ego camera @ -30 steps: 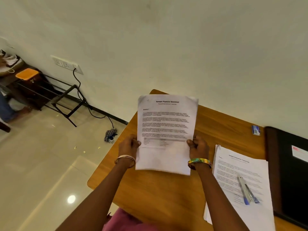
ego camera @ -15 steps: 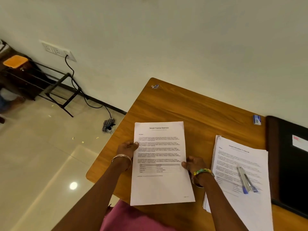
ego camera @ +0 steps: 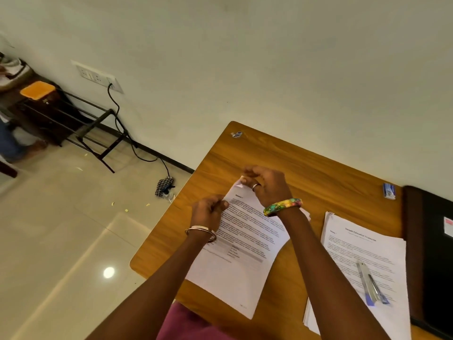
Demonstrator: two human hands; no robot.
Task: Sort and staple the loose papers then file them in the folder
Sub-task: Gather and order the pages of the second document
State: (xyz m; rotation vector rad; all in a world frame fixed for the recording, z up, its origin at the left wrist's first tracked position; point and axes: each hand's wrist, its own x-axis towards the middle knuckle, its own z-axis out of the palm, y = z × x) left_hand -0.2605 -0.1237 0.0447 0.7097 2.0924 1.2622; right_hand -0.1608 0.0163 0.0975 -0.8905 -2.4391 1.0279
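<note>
A sheaf of papers [ego camera: 241,244], held upright in both hands a second ago and lowered flat half a second ago, now lies skewed on the surface [ego camera: 306,173], its top corner swung toward the far left. The right hand [ego camera: 266,185] has moved from the sheaf's right edge up to that top corner, where its fingers [ego camera: 250,171] bend the corner up, while the left hand [ego camera: 209,211] has moved up the left edge and pinches the papers just below. The camera has tipped down and closer to the surface.
</note>
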